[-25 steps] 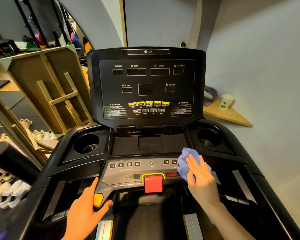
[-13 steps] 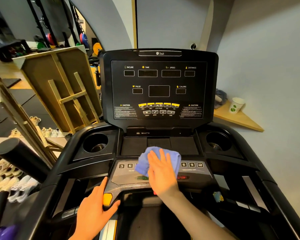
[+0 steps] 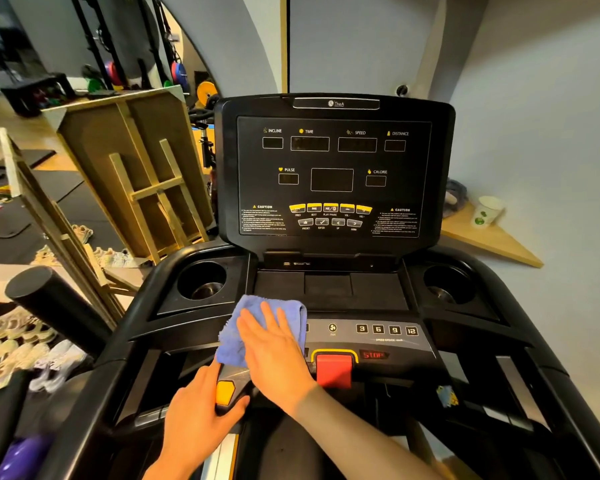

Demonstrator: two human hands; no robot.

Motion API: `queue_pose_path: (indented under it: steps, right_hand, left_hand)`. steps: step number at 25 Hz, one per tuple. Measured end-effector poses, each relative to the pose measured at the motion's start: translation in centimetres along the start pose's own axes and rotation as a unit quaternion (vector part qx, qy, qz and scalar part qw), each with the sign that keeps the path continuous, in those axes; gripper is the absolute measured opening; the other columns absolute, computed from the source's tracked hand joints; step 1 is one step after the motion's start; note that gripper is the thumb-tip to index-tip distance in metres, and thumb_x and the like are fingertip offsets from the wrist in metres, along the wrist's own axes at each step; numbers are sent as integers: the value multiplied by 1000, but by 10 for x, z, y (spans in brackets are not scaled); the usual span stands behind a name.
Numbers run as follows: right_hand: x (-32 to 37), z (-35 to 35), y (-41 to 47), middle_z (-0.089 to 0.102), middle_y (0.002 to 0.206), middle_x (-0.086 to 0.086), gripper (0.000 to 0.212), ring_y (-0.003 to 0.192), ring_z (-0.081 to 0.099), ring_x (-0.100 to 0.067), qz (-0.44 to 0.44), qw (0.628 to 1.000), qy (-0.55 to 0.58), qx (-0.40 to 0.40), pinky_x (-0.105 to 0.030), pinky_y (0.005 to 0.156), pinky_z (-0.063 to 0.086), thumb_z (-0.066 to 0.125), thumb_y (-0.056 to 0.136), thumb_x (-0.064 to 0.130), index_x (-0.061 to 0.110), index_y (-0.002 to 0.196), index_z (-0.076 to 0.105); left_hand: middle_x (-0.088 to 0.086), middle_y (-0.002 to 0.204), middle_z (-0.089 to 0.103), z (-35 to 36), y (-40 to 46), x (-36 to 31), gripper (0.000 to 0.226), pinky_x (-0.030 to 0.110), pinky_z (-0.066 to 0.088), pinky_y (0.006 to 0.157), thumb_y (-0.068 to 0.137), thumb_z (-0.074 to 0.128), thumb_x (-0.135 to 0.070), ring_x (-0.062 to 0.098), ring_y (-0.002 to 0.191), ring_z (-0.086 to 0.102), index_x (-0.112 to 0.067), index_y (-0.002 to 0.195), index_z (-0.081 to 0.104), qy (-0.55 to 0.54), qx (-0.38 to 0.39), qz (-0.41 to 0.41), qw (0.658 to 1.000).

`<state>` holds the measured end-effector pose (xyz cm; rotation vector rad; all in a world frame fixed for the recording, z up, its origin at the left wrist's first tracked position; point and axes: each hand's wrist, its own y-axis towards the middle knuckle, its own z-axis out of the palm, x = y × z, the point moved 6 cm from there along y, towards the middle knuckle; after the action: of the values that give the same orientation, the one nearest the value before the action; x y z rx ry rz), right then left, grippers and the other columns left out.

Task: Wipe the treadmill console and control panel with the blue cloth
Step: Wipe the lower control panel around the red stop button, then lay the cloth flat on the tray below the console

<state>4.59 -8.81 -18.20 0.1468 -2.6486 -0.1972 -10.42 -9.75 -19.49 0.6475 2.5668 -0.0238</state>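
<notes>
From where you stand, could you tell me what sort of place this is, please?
Most likely a gym: a treadmill console stands in front, coloured weight plates hang on a rack behind, and dark exercise mats cover the floor.

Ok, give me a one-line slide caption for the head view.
Right hand presses the blue cloth onto the treadmill control panel; left hand grips the handlebar end.

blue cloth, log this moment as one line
right hand flat on blue cloth | cloth on left of control panel | left hand on handlebar | upper display unwiped
</notes>
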Motion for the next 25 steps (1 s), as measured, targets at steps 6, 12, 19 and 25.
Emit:
queue_pose_path:
  steps: [6,12,19,25]
  right_hand:
    - [6,-6,-17,28,163,-8,63,153,7,-33,-90,988,-125,-6,-47,113,-18,59,96,16,11,153,34]
    - [-9,-18,-37,28,163,2,60,153,7,-25,-63,982,-173,38,-45,116,-10,53,97,28,23,154,34]
    - [-38,-32,-76,51,149,9,48,144,40,-20,-62,989,-122,-58,-41,120,17,34,99,28,25,141,57]
    - [-65,-58,-99,48,150,14,48,148,29,-10,-30,991,-58,-113,-39,123,22,46,94,21,28,140,57]
  left_hand:
    - [-22,76,53,-3,1,-4,63,15,39,50,71,58,-66,3,53,54,-26,120,56,-21,-8,11,1000]
    - [-17,92,60,-1,1,-1,96,20,49,55,70,56,-71,4,62,60,-16,148,39,-23,2,5,1000]
    - [-13,100,60,0,1,1,102,19,49,62,68,52,-74,5,69,60,-21,152,31,-10,17,-19,1000]
    - [-3,127,50,-8,8,-8,91,27,42,86,71,58,-58,10,108,43,-23,151,33,-2,24,-55,998]
